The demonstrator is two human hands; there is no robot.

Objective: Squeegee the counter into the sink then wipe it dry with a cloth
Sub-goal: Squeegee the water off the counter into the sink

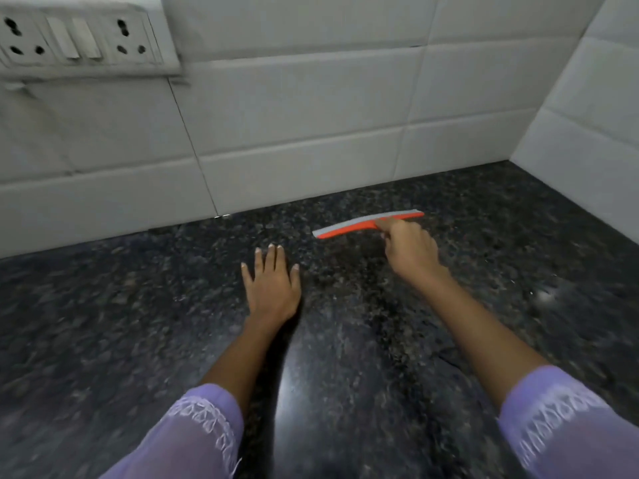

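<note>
An orange squeegee (349,227) with a grey rubber blade lies across the dark speckled granite counter (138,323), its blade facing the back wall. My right hand (409,248) grips its handle from behind, fingers curled, index finger stretched along the bar. The handle itself is hidden under that hand. My left hand (271,286) rests flat on the counter to the left of the squeegee, fingers straight and spread. Neither a sink nor a cloth is in view.
White tiled walls (311,115) close the counter at the back and on the right, forming a corner at the far right. A socket and switch panel (76,39) sits on the wall at the upper left. A wet glint (546,295) shows on the counter's right side.
</note>
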